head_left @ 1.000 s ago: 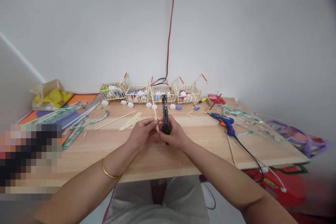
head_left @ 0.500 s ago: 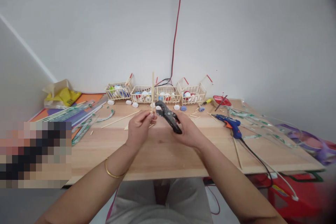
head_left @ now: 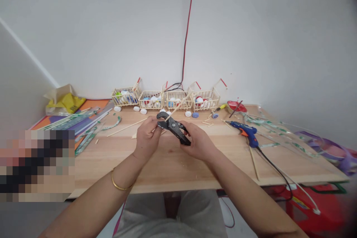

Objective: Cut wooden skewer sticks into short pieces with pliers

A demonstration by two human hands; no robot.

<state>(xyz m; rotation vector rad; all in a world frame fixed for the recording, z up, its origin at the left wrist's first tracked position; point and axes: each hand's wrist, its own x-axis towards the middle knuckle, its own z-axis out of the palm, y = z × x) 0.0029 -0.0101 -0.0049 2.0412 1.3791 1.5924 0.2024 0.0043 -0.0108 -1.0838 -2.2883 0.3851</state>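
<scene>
My left hand (head_left: pixel 147 134) pinches the lower end of a thin wooden stick (head_left: pixel 178 106), which slants up to the right. My right hand (head_left: pixel 198 140) is wrapped round the handles of black cutting pliers (head_left: pixel 173 126). The jaws of the pliers point left and sit around the stick just above my left fingers; whether they bite into it I cannot tell. Behind my hands stands a row of several small carts made of sticks, such as the left cart (head_left: pixel 125 96) and the right cart (head_left: pixel 206 99), with round white or blue wheels and small coloured things inside.
A blue glue gun (head_left: pixel 245 131) with a black cord lies at the right, near a red bowl (head_left: pixel 236 106) and a yellow-handled tool (head_left: pixel 221 107). Sticks and plastic wrappers (head_left: pixel 86 139) lie at the left beside a yellow bag (head_left: pixel 67 102). Short stick pieces (head_left: pixel 206 123) are scattered at the back.
The stick has tipped from upright to slanting right. The pliers have moved slightly left and turned, and their jaws are now around the stick by my left fingers.
</scene>
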